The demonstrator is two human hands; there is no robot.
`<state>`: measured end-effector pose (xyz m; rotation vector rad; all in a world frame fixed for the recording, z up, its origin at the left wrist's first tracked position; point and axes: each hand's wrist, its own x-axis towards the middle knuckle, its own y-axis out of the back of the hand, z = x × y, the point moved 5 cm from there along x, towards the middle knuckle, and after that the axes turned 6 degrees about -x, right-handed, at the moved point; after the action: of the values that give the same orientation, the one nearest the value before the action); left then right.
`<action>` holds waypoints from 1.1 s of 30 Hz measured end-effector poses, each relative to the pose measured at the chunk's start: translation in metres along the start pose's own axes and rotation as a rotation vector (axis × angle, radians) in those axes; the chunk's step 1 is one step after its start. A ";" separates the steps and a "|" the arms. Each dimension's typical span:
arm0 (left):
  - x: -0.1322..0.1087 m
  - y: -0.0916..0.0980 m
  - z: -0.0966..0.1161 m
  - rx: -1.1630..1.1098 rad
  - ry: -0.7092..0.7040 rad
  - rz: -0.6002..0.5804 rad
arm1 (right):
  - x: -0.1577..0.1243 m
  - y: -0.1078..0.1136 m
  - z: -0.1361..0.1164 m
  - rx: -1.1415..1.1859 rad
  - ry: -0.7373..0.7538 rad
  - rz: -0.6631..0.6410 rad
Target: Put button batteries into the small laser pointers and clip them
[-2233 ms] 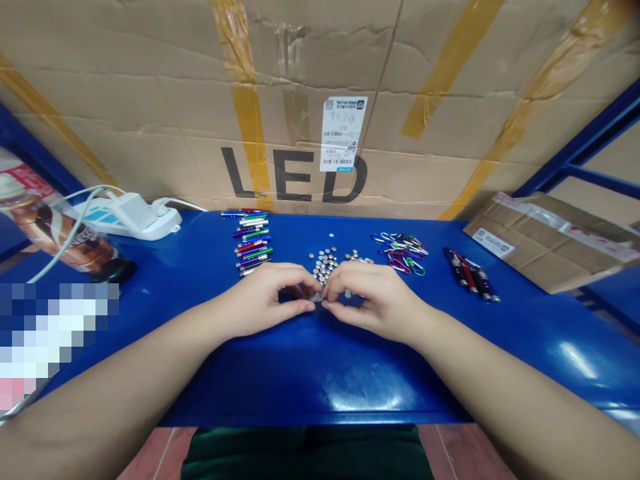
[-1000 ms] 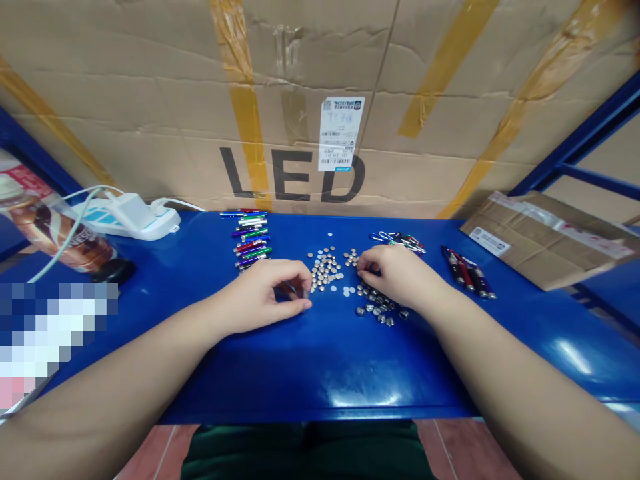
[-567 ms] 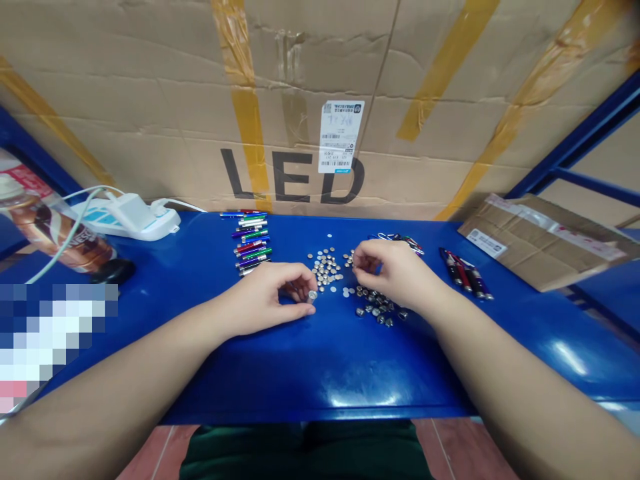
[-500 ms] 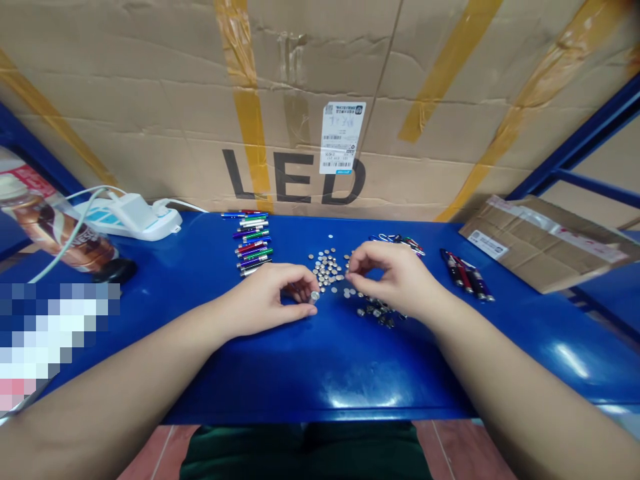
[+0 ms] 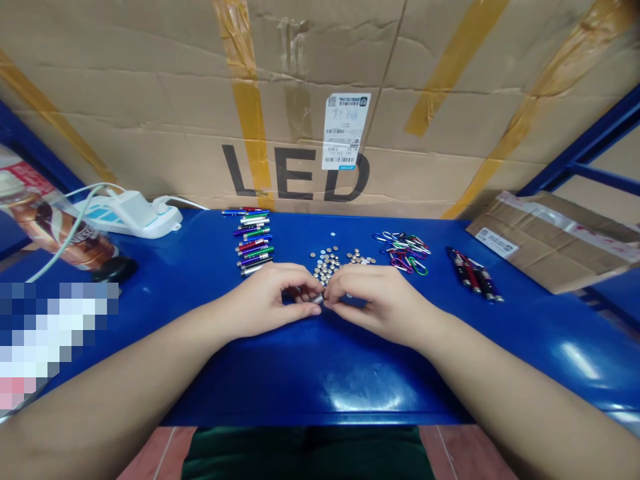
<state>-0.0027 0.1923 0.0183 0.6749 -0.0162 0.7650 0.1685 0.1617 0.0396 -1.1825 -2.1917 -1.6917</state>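
My left hand point(image 5: 273, 300) is closed round a small silver cylinder point(image 5: 319, 300), which lies between its thumb and fingers. Right at the cylinder's end are the pinched fingertips of my right hand point(image 5: 383, 300); what they hold, if anything, is too small and hidden to make out. Just beyond both hands lies a scatter of button cells point(image 5: 327, 261), with a smaller group of round cells point(image 5: 360, 257) to its right. The pile of small metal pieces is covered by my right hand.
Slim coloured metal tubes point(image 5: 256, 241) line up at the left. Carabiners point(image 5: 407, 252) lie at the right, near several thicker dark and red tubes point(image 5: 473, 275). A power strip point(image 5: 155, 221), bottle point(image 5: 60, 220), small carton point(image 5: 550, 243) and large LED carton point(image 5: 190, 120) border the blue table point(image 5: 320, 380).
My right hand has moved left and down from beside the button cells to the silver cylinder. The left hand stays nearly in place. The carabiners have come into fuller view.
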 end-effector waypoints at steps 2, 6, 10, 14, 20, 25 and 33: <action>0.000 0.000 -0.001 -0.006 0.000 0.009 | 0.000 -0.001 0.000 -0.004 0.009 -0.011; 0.000 0.000 -0.001 -0.002 -0.003 0.008 | -0.001 0.003 -0.001 -0.016 0.015 0.015; 0.000 0.002 0.000 -0.006 -0.012 0.022 | -0.002 0.009 0.000 -0.062 -0.019 0.047; -0.001 0.002 0.001 -0.007 -0.010 0.020 | -0.001 0.005 0.001 -0.097 -0.026 -0.018; 0.000 0.002 0.003 -0.060 -0.008 0.038 | -0.003 0.012 0.005 -0.126 -0.062 -0.083; -0.001 0.005 0.007 0.018 -0.014 0.030 | -0.021 0.033 0.035 -0.344 -0.351 -0.248; -0.002 0.006 0.005 0.018 0.017 0.055 | -0.037 0.030 0.063 -0.313 -0.630 -0.435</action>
<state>-0.0072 0.1910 0.0252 0.6876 -0.0124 0.8242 0.2346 0.1998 0.0199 -1.5792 -2.7855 -2.1132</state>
